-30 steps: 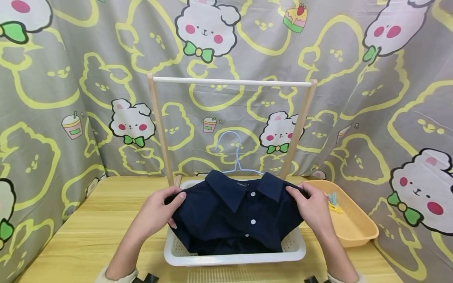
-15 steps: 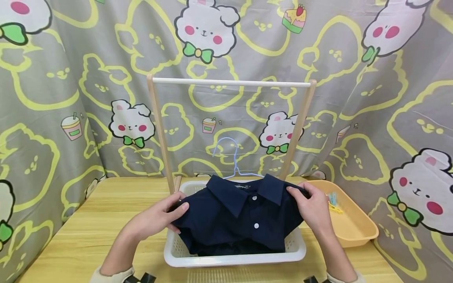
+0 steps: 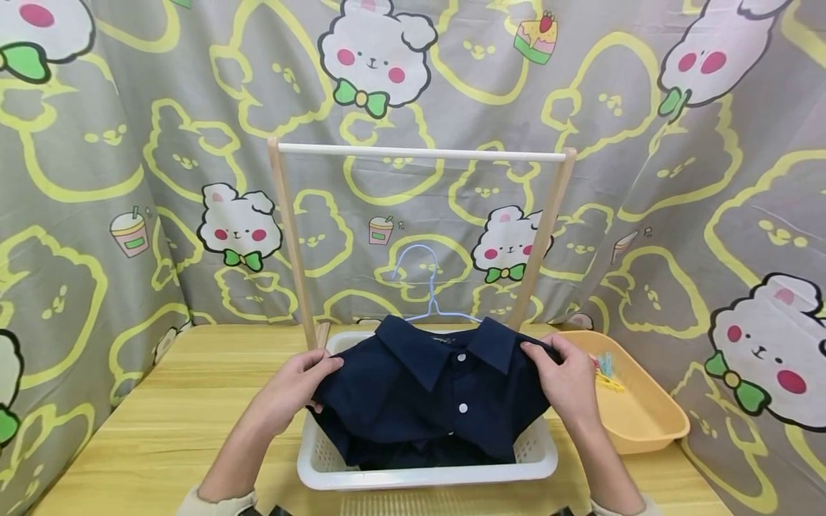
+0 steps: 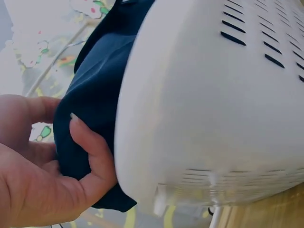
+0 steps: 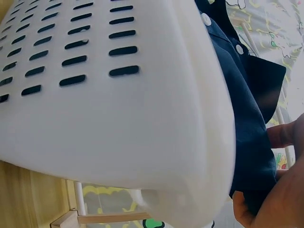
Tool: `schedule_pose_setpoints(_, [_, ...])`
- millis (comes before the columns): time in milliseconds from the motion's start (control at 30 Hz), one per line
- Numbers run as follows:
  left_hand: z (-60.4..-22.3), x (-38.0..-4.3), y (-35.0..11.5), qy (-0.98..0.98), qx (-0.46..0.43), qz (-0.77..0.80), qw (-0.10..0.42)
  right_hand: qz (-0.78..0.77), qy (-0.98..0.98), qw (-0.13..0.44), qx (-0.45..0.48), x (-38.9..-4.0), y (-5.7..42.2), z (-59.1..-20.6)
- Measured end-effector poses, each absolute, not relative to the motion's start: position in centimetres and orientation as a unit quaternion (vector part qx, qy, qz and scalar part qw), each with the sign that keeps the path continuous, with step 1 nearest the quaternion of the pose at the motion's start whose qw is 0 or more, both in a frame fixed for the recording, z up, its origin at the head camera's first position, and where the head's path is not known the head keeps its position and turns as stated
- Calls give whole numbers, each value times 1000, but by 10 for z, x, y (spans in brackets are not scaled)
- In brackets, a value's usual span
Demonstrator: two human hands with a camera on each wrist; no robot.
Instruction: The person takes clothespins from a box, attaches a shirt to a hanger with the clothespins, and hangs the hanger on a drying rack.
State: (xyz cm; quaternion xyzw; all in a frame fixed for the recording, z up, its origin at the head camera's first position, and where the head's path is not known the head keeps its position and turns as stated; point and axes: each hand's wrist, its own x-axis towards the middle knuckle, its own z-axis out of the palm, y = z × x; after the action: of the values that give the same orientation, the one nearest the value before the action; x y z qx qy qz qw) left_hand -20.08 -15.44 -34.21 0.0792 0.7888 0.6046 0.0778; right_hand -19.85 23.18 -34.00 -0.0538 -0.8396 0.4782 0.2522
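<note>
A navy button-up shirt point(image 3: 400, 394) with a pointed collar and white buttons is spread between both hands, its lower part bunched in a white plastic basket point(image 3: 426, 479). My left hand point(image 3: 290, 390) grips the shirt at its left shoulder, thumb on top; in the left wrist view the fingers curl round the navy cloth point(image 4: 95, 95) beside the basket's wall. At the other shoulder my right hand point(image 3: 568, 376) pinches the fabric between thumb and fingers. Out of the neck opening rises the hook of a light blue hanger point(image 3: 434, 279); its lower part is hidden by the shirt.
Behind the basket stands a wooden rack with a white crossbar point(image 3: 419, 152). An orange tray point(image 3: 645, 408) holding several clothes pegs point(image 3: 606, 373) sits at the right on the wooden table point(image 3: 168, 401). A patterned curtain point(image 3: 413, 72) surrounds the table.
The left hand and its side of the shirt dipped slightly, then came back up. The hanger's hook swayed left and back with it. The right hand has barely moved.
</note>
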Motion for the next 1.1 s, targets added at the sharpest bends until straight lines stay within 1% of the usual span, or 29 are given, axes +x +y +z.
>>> schedule_pose_setpoints(200, [-342,-199,-152,791,40,610,43,479,-842,245,-47,-199,232,-340])
schedule_pose_setpoints(367, [-344,-200,-150,780,33,624,29,470,-854,220,-39,-198,235,-341])
schedule_pose_setpoints(733, [-343,-200,-153,781,27,624,18,414,-893,175,10,-197,242,-334])
schedule_pose_setpoints(1100, [-343,-202,-160,777,40,628,15,335,-929,147,55,-199,246,-323])
